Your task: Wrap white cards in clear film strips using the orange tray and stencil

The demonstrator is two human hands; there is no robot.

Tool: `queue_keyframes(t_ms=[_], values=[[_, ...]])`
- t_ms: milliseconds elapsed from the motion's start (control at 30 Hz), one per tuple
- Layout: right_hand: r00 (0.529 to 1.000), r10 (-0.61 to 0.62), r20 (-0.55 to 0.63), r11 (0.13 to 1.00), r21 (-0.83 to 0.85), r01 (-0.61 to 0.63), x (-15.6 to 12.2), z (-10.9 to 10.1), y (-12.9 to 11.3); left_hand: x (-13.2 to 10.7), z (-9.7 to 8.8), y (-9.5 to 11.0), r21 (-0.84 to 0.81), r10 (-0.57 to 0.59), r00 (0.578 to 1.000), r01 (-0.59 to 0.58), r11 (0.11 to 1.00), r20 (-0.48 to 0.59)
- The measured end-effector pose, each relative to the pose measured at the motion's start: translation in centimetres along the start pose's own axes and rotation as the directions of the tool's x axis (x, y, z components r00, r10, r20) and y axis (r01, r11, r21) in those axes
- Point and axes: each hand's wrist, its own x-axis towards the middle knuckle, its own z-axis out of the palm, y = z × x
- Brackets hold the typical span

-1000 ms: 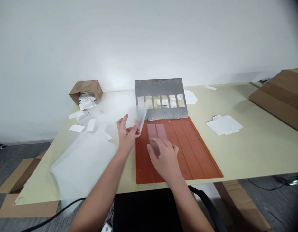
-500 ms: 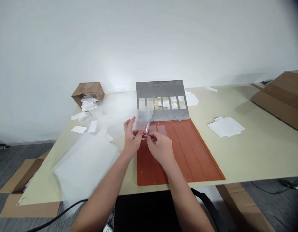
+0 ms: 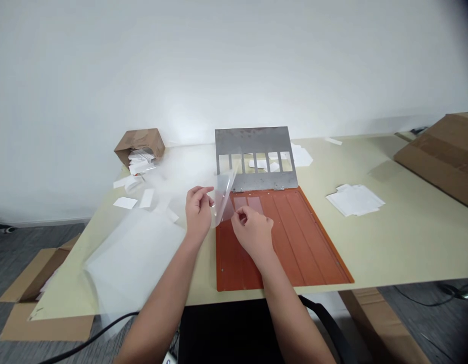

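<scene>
Slanting lengthwise toward the far edge of the table (image 3: 401, 237), clear film (image 3: 223, 201) was flanked by the curled left hand (image 3: 198, 211), grip unclear, and pinched by the right hand (image 3: 253, 228).

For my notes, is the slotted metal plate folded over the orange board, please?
No, the metal plate is open beyond the orange board.

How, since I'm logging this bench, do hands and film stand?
Right hand pinched at edge of clear film, over orange board. Left hand at film, hold unclear. Slotted metal plate behind film.
</scene>
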Motion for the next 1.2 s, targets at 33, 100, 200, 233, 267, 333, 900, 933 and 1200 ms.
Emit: queue_keyframes(t_ms=[33,100,200,233,267,333,900,933,1200], values=[[1.0,0.0,-0.003,1.0,0.001,0.0,0.0,0.0,0.0,0.1,-0.3,-0.1,-0.006,0.006,0.998,-0.005,1.0,0.056],[1.0,0.002,-0.005,1.0,0.001,-0.002,0.0,0.0,0.0,0.2,-0.9,-0.2,0.017,0.051,0.971,-0.057,0.998,0.236],[1.0,0.01,0.002,1.0,-0.016,-0.01,0.0,-0.2,0.1,0.2,-1.7,-0.3,0.147,0.123,0.873,-0.216,0.965,0.471],[1.0,0.015,0.005,1.0,-0.018,-0.014,0.0,-0.2,0.1,0.2,-1.9,-0.2,0.205,0.128,0.851,-0.264,0.943,0.51],[1.0,0.02,0.006,1.0,-0.016,-0.02,0.1,-0.3,0.1,0.2,-2.0,-0.2,0.259,0.126,0.836,-0.304,0.917,0.533],[0.999,0.033,0.001,0.999,-0.004,-0.033,0.1,-0.4,0.1,0.2,-2.2,-0.3,0.335,0.132,0.822,-0.365,0.868,0.553],[0.996,0.089,-0.008,0.984,-0.152,-0.089,0.3,0.2,0.5,1.2,-2.8,-0.9,0.249,0.078,0.913,-0.191,0.949,0.4],[0.996,0.088,-0.004,0.984,-0.157,-0.087,0.2,0.2,0.5,1.2,-2.9,-0.8,0.229,0.068,0.927,-0.162,0.96,0.368],[0.997,0.073,0.016,0.978,-0.198,-0.069,-0.6,0.4,0.2,1.6,-2.8,-1.2,0.061,0.026,0.993,-0.033,0.998,0.115]])
